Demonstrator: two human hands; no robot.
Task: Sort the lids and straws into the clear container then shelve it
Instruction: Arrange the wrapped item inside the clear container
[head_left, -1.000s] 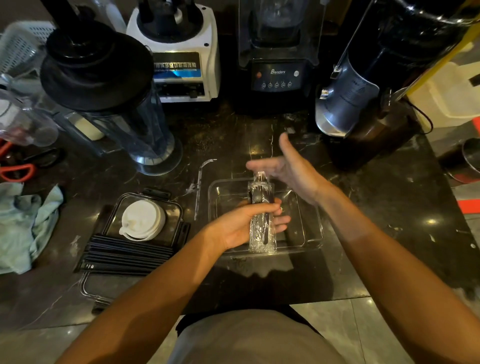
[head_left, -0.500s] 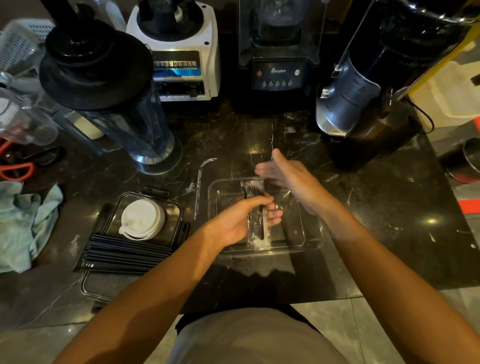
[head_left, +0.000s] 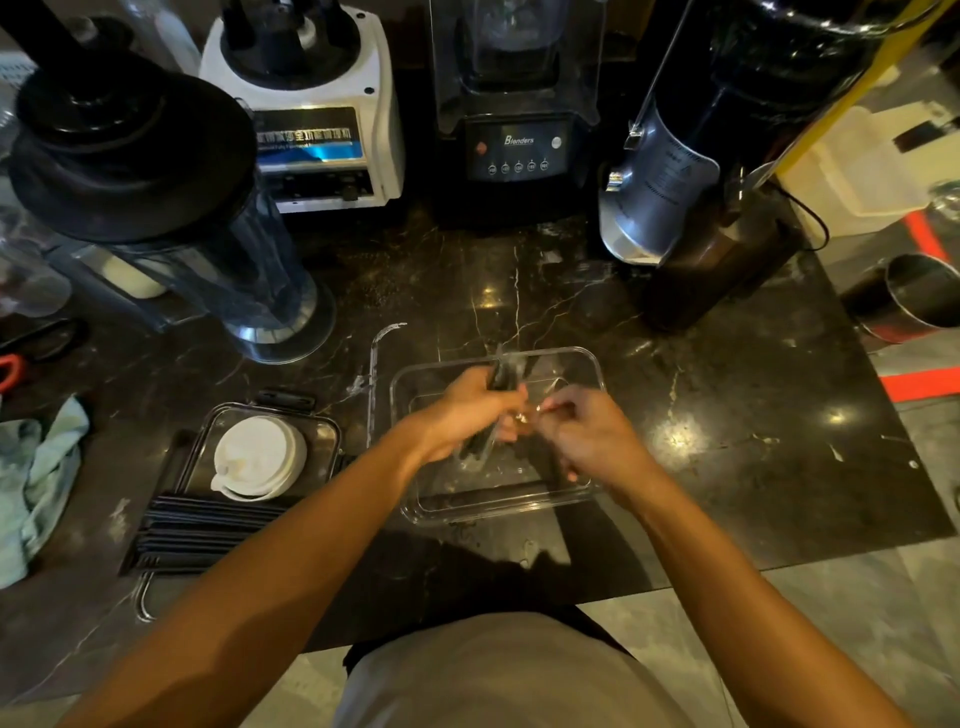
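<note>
Bare forearms, no sleeves; light grey top (head_left: 509, 675).

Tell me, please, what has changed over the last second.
The right hand, open above the clear container before, has come down to the wrapped straws that the left hand still grips. The white lids and black straws stayed put.

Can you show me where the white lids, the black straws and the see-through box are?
white lids (head_left: 258, 457): head view, top of the stack.
black straws (head_left: 202, 530): head view, middle of the pile beside the lids.
clear container (head_left: 582, 358): head view, bare far right rim.
</note>
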